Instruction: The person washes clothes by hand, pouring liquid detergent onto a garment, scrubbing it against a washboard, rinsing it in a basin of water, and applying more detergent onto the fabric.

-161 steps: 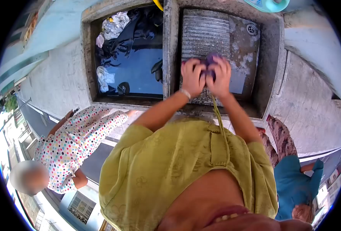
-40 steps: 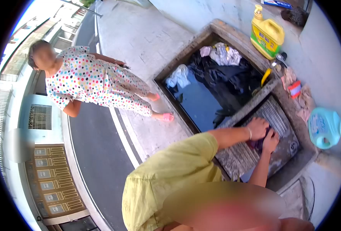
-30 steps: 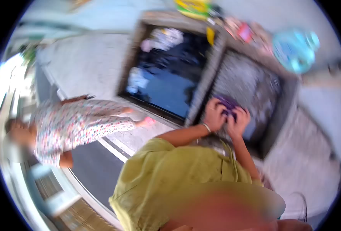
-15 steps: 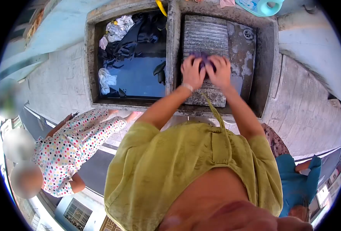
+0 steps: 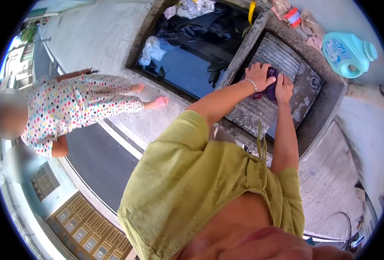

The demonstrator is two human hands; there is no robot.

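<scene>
A bunched dark purple cloth [image 5: 270,89] lies on the ridged stone washboard [image 5: 261,108] in the right-hand basin. My left hand [image 5: 260,77], with a bracelet at the wrist, presses on the cloth from the left, its fingers curled over it. From the right, my right hand [image 5: 283,88] grips the same cloth, thumb side towards the left hand. Part of the cloth is hidden beneath both hands.
The left basin [image 5: 133,52] holds dark water with black fabric [image 5: 200,26] and white cloth [image 5: 152,50]. A turquoise detergent jug [image 5: 348,54] and pinkish cloths [image 5: 312,28] sit on the ledge. A person in dotted clothes [image 5: 88,99] stands to the left.
My view has turned, so the basins appear tilted and farther right. Both hands stay on the purple cloth. More of the detergent jug and the dotted-clothed person shows.
</scene>
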